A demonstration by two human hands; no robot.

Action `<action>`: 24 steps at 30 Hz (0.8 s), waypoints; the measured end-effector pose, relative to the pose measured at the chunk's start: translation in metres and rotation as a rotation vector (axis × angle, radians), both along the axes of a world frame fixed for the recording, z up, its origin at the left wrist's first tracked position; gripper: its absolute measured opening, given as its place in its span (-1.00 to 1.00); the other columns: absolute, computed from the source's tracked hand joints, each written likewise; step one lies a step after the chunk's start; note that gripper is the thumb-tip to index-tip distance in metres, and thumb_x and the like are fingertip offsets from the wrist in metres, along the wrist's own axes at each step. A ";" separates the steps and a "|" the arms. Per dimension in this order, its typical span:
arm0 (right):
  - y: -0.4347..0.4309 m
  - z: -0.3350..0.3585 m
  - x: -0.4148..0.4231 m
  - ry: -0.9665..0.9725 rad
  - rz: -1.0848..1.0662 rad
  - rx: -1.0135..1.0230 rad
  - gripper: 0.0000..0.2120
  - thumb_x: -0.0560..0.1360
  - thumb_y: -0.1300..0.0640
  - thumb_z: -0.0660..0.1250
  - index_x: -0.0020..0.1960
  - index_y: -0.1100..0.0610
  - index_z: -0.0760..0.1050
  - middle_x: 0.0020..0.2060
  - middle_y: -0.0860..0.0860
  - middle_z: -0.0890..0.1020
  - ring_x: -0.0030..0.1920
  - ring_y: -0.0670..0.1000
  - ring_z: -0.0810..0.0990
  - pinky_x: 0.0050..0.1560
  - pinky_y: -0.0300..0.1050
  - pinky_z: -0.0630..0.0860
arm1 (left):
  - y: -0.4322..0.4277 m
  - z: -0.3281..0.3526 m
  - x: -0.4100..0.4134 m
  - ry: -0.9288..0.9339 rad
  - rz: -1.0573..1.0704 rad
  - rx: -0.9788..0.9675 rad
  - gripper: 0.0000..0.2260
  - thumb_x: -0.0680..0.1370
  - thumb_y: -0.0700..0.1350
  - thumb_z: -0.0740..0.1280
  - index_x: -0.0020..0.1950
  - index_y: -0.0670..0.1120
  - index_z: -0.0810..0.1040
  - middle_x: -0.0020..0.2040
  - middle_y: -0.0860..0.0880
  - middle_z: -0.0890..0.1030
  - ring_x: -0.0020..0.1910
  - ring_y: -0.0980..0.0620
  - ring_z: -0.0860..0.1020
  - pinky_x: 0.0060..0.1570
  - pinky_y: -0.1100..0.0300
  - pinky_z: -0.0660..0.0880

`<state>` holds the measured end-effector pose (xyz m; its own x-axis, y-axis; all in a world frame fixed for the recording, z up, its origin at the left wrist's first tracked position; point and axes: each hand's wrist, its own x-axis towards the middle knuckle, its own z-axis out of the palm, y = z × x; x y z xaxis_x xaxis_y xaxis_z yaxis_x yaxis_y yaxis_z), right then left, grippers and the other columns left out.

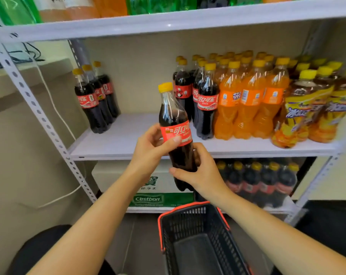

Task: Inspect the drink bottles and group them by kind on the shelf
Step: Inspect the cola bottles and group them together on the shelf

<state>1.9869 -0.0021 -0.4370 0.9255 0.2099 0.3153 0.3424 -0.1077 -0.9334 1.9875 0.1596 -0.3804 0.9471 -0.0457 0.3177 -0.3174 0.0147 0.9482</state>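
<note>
A cola bottle (173, 114) with a yellow cap and red label stands upright in the air in front of the middle shelf (128, 135). My left hand (150, 149) grips it at the label, thumb across the front. My right hand (201, 171) holds its lower body from the right. On the shelf, three cola bottles (94, 100) stand at the left. More cola bottles (199, 96) stand mid-shelf, beside orange soda bottles (249, 100) and iced tea bottles (314, 108) to the right.
A black shopping basket (197, 241) with red rim sits on the floor below my hands. The bottom shelf holds a water carton (148, 195) and a wrapped pack of cola (263, 181). Large bottles (148, 4) line the top shelf. A white cable (57, 108) hangs at the left.
</note>
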 end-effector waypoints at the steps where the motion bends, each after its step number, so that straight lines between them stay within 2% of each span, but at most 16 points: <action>1: -0.001 -0.001 -0.001 0.025 0.040 -0.018 -0.42 0.27 -0.18 0.57 0.22 -0.10 0.45 0.04 -0.14 0.66 0.09 -0.17 0.65 0.05 -0.25 0.58 | 0.001 -0.005 0.000 0.012 -0.025 -0.007 -0.52 0.43 0.02 0.51 0.30 -0.12 0.57 0.13 -0.12 0.70 0.15 -0.11 0.67 0.08 0.08 0.62; 2: -0.003 -0.002 -0.001 0.069 0.096 -0.014 -0.37 0.28 -0.20 0.54 0.28 -0.08 0.44 0.13 -0.12 0.65 0.16 -0.16 0.63 0.12 -0.24 0.56 | 0.002 -0.010 0.000 0.031 -0.055 -0.015 -0.50 0.43 0.04 0.49 0.31 -0.13 0.57 0.14 -0.12 0.70 0.16 -0.13 0.66 0.09 0.05 0.62; 4: -0.008 -0.002 0.000 0.234 0.239 0.102 -0.34 0.31 -0.17 0.50 0.35 -0.04 0.45 0.23 -0.01 0.64 0.25 -0.02 0.61 0.29 -0.01 0.53 | 0.005 -0.017 -0.001 0.055 -0.121 -0.035 -0.50 0.46 0.04 0.45 0.33 -0.15 0.56 0.15 -0.13 0.70 0.17 -0.12 0.66 0.07 0.06 0.61; 6: -0.014 -0.003 0.000 0.417 0.370 0.235 -0.43 0.32 -0.11 0.45 0.30 0.03 0.54 0.18 0.13 0.68 0.22 0.17 0.63 0.38 0.30 0.46 | 0.007 -0.020 -0.001 0.048 -0.165 -0.048 -0.56 0.51 0.01 0.42 0.32 -0.17 0.56 0.13 -0.12 0.70 0.13 -0.09 0.67 0.05 0.12 0.59; 8: -0.018 -0.005 0.002 0.470 0.409 0.241 -0.50 0.33 -0.06 0.44 0.23 0.09 0.61 0.12 0.24 0.69 0.22 0.28 0.63 0.38 0.39 0.42 | 0.009 -0.020 0.001 0.030 -0.182 -0.040 -0.66 0.57 -0.04 0.37 0.29 -0.17 0.57 0.10 -0.07 0.71 0.09 -0.02 0.66 0.04 0.21 0.55; 10: -0.020 -0.009 0.003 0.434 0.396 0.228 -0.56 0.36 -0.05 0.46 0.19 0.09 0.64 0.12 0.23 0.70 0.23 0.26 0.64 0.36 0.36 0.45 | 0.009 -0.019 0.002 0.029 -0.180 -0.024 -0.71 0.60 -0.07 0.30 0.27 -0.16 0.58 0.09 -0.04 0.70 0.07 0.03 0.64 0.04 0.26 0.52; 12: -0.018 -0.011 0.002 0.384 0.355 0.233 -0.61 0.39 -0.08 0.48 0.16 0.05 0.66 0.06 0.11 0.72 0.16 0.16 0.67 0.32 0.28 0.52 | 0.009 -0.015 0.003 0.047 -0.155 -0.047 -0.70 0.59 -0.08 0.29 0.28 -0.13 0.58 0.09 -0.02 0.70 0.07 0.05 0.64 0.03 0.25 0.54; 14: -0.016 -0.012 0.001 0.331 0.280 0.242 -0.59 0.37 -0.11 0.50 0.16 0.04 0.64 0.00 0.03 0.73 0.09 0.11 0.69 0.25 0.22 0.55 | 0.008 -0.013 0.003 0.044 -0.082 -0.056 -0.68 0.55 -0.09 0.34 0.29 -0.10 0.58 0.12 0.01 0.69 0.09 0.06 0.65 0.00 0.20 0.58; 17: -0.013 -0.011 0.001 0.256 0.153 0.204 -0.57 0.33 -0.16 0.53 0.12 0.01 0.60 -0.04 0.05 0.73 0.04 0.12 0.71 0.15 0.16 0.61 | 0.005 -0.014 -0.001 0.004 0.032 0.022 -0.57 0.47 -0.04 0.47 0.33 -0.05 0.57 0.14 0.04 0.70 0.04 0.08 0.69 -0.04 0.18 0.62; 20: -0.015 -0.011 0.000 0.129 0.041 0.039 -0.57 0.31 -0.22 0.54 0.05 -0.05 0.54 -0.07 0.00 0.70 -0.01 -0.01 0.69 0.03 -0.07 0.61 | -0.001 -0.020 -0.003 0.013 0.105 0.039 -0.49 0.37 0.03 0.62 0.26 -0.04 0.59 0.06 0.01 0.71 -0.05 0.08 0.70 -0.11 0.25 0.59; 22: -0.015 -0.013 0.001 0.096 0.023 -0.049 -0.54 0.29 -0.26 0.54 0.06 -0.07 0.52 -0.05 -0.01 0.68 0.00 -0.04 0.68 0.04 -0.11 0.61 | -0.001 -0.022 -0.004 0.036 0.142 0.010 -0.48 0.34 0.05 0.61 0.23 -0.06 0.60 0.02 -0.01 0.72 -0.05 0.07 0.70 -0.12 0.25 0.59; 24: -0.014 -0.011 0.002 0.151 0.086 -0.031 -0.51 0.31 -0.26 0.52 0.12 -0.05 0.52 0.00 -0.02 0.70 0.06 -0.06 0.68 0.10 -0.10 0.60 | 0.003 -0.024 -0.002 0.050 0.126 -0.023 -0.51 0.35 0.01 0.63 0.22 -0.07 0.62 0.00 -0.01 0.73 -0.04 0.06 0.70 -0.14 0.25 0.60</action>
